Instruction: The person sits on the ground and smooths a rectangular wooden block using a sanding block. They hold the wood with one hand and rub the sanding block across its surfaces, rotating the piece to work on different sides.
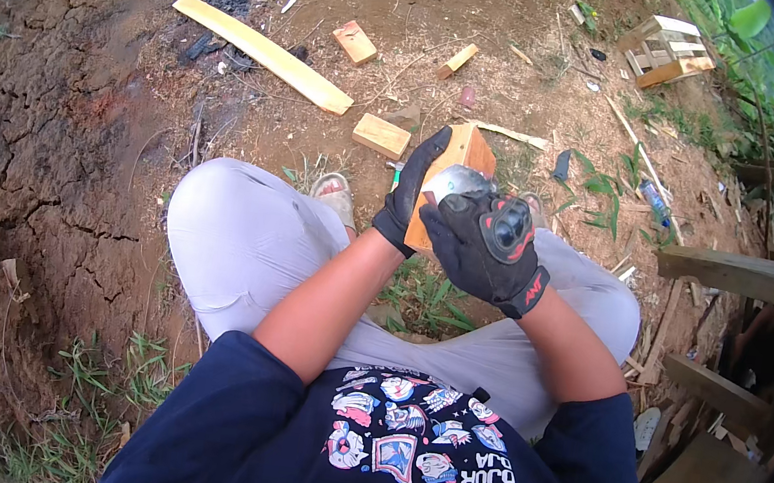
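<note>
Head cam: the gloved left hand (407, 190) is clamped on the side of an orange-brown wooden block (471, 147), held up off the ground, while the gloved right hand (492, 246) is wrapped around a shiny silver thing (456, 181) (can't make out what, honestly) over the block's face. Beyond them, a smaller wood piece (381, 135) and a long pale board (263, 53) lie on the dirt (127, 139).

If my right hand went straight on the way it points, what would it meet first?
Probably the wooden block, which your left hand holds beyond the silvery tool in your right hand, though depth is unclear.
</note>
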`<state>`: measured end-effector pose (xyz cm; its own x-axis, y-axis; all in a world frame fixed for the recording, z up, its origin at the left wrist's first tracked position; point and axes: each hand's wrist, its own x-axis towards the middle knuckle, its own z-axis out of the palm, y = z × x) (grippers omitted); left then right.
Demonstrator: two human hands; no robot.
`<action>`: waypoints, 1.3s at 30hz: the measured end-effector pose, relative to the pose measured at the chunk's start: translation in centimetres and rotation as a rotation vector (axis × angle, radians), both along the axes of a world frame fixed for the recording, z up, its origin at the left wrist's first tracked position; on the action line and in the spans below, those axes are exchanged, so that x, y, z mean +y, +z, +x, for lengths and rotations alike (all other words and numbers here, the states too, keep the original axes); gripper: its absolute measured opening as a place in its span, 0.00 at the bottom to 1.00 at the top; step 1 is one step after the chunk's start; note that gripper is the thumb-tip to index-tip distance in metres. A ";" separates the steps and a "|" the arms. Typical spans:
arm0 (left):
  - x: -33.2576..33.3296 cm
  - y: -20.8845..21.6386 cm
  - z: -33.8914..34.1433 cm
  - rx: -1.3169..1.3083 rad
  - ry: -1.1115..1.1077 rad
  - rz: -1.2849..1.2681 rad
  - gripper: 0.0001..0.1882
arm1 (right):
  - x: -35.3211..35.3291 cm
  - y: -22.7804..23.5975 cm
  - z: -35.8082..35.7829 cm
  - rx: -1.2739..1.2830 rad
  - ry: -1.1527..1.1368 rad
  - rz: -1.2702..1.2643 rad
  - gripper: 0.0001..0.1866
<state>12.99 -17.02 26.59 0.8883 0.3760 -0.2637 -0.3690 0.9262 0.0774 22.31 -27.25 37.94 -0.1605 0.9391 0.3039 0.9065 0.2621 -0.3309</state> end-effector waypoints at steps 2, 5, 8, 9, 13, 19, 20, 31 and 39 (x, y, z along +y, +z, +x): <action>0.1 -0.6 0.3 0.082 -0.006 0.048 0.29 | -0.5 0.9 -0.6 0.065 0.007 0.008 0.11; 1.0 0.3 0.9 -0.110 -0.135 0.033 0.27 | 1.7 -2.6 2.7 -0.166 -0.081 0.025 0.14; -0.4 1.2 1.7 0.020 -0.034 0.074 0.29 | 3.5 -2.4 3.9 0.051 -0.211 -0.140 0.15; -0.1 0.4 1.1 -0.047 -0.085 0.026 0.29 | 2.4 -1.3 2.5 0.012 -0.149 -0.098 0.14; 0.8 -0.9 0.0 0.127 -0.113 0.088 0.31 | -0.7 -0.8 -0.4 0.105 0.015 -0.022 0.14; 0.6 1.1 1.0 -0.069 -0.214 -0.005 0.30 | 1.5 -2.9 3.0 -0.211 -0.140 -0.037 0.13; 1.2 0.2 0.8 -0.090 -0.208 -0.001 0.29 | 1.2 -1.9 1.6 -0.250 -0.113 -0.021 0.12; 1.4 -3.0 0.5 -0.101 -0.222 -0.006 0.26 | 0.1 -0.6 0.2 -0.259 -0.055 -0.044 0.08; 0.4 0.8 0.9 -0.144 -0.198 0.142 0.27 | 2.8 -3.8 5.2 -0.102 -0.220 0.055 0.13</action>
<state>13.93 -16.61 27.40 0.9726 0.2158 -0.0862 -0.1990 0.9649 0.1713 27.55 -24.40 34.16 0.0131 0.9375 0.3478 0.9717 0.0701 -0.2254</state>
